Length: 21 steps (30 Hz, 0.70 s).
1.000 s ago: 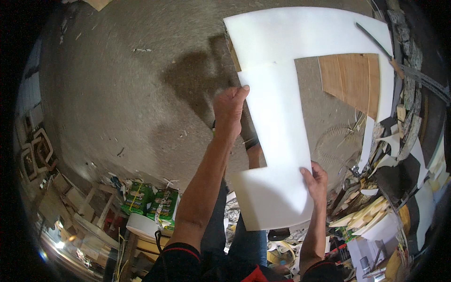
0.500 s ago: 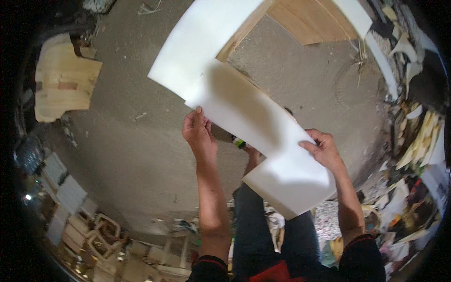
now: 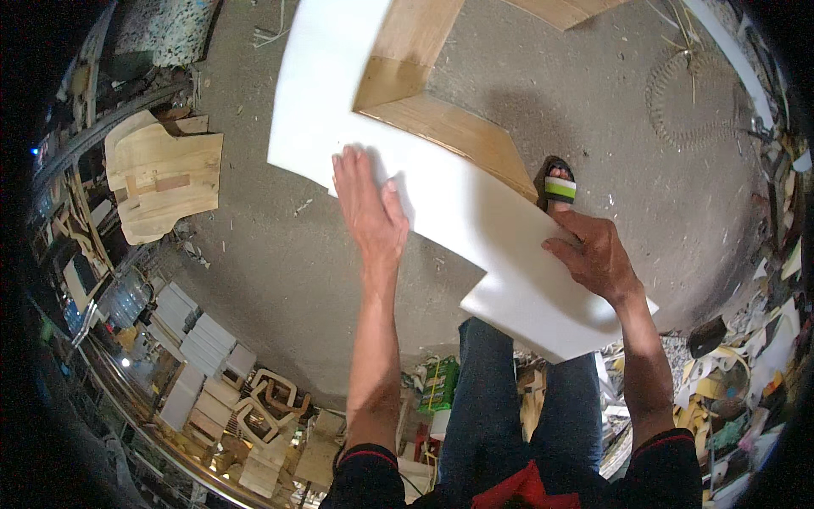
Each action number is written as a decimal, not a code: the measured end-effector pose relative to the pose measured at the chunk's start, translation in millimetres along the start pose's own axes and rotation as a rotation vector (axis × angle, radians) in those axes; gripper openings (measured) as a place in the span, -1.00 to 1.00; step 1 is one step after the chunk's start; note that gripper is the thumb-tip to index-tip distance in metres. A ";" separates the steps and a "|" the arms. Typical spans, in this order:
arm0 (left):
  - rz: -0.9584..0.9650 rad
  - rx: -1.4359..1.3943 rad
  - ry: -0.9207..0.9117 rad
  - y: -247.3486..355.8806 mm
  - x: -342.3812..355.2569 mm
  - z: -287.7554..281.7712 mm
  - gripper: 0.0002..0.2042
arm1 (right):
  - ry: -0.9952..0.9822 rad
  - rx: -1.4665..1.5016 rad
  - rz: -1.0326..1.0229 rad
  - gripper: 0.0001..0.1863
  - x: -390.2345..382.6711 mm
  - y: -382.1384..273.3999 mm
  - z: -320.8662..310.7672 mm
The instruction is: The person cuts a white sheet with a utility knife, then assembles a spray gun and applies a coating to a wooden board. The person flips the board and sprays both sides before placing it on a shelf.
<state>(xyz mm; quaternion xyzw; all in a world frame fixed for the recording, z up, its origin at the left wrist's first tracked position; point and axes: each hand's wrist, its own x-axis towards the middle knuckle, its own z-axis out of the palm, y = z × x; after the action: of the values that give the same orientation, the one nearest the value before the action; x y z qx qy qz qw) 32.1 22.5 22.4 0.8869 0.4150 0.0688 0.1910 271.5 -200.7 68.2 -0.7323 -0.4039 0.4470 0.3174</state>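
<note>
A white foam sheet (image 3: 441,208), cut in an angular shape, lies along the top of a wooden frame (image 3: 449,127) with plywood sides. My left hand (image 3: 369,208) rests flat on the foam near the frame's inner corner, fingers stretched out and thumb apart. At the far edge of the sheet, my right hand (image 3: 598,259) grips with its thumb on top and the other fingers curled over the edge, partly hidden. The foam's near end juts out over my legs.
Cut plywood panels (image 3: 165,182) lie at the left on the concrete floor (image 3: 280,280). Wooden rings (image 3: 271,403) and boards are piled at lower left. Foam scraps (image 3: 746,382) heap up at lower right. My sandalled foot (image 3: 559,182) stands beside the frame.
My left hand has gone from pinching the foam's near edge to lying flat on top. My right hand stays at the far edge. The view has shifted, showing more of the frame's inside.
</note>
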 end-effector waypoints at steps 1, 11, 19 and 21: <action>0.052 0.027 -0.048 -0.8 8.1 6.6 -0.36 | -0.005 0.022 0.011 -0.76 -1.9 1.0 -1.1; 0.074 0.215 -0.141 5.9 21.7 30.3 -0.27 | -0.040 -0.061 0.061 -0.85 -5.6 3.9 -4.0; 0.049 0.249 -0.134 10.1 22.4 34.5 -0.25 | -0.053 -0.033 0.021 -0.77 4.1 17.1 -1.1; 0.075 0.283 -0.112 7.9 23.8 35.1 -0.25 | -0.078 -0.012 0.051 -0.76 4.8 17.0 -0.8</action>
<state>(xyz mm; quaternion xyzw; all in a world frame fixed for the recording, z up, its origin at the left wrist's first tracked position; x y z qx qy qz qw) 63.0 26.1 -7.5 0.9222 0.3760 -0.0329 0.0842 278.8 -204.6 52.7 -0.7262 -0.4001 0.4807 0.2855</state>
